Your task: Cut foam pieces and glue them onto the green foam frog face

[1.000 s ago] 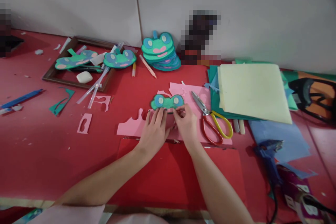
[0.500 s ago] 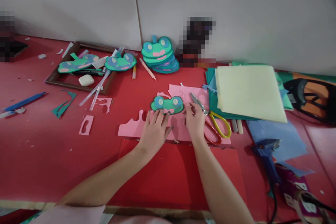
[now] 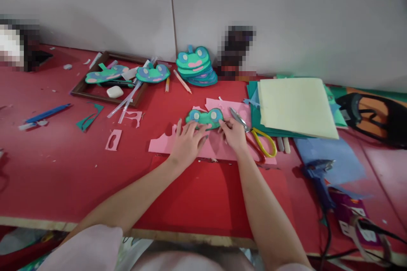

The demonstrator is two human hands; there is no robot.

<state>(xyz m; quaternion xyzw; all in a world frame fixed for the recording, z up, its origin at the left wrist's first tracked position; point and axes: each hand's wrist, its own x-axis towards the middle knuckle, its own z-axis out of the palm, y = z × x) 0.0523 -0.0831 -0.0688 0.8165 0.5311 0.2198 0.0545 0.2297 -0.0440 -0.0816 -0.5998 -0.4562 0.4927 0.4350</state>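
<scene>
A green frog-face cutout [image 3: 205,117] with blue eyes and a pink mouth lies on pink craft sheet scraps [image 3: 162,143]. My left hand [image 3: 188,143] rests flat at its lower edge, fingers apart, fingertips covering part of the mouth. At the cutout's right end, my right hand [image 3: 233,136] has its fingertips drawn together in a pinch against the edge. Whatever small thing may be between them is hidden. Scissors [image 3: 263,140] with a yellow and a red handle lie just right of my right hand, blades pointing up-left.
A stack of frog faces [image 3: 195,65] stands by the wall. Left of it, a brown frame [image 3: 106,98] holds glue sticks and more cutouts. Cream and green sheets [image 3: 297,108] lie right. A blue glue gun [image 3: 322,182] with its cord sits at the lower right.
My right hand has moved in from beside the cutout to touch its right end. My left hand stays at the lower edge. The camera view has shifted slightly.
</scene>
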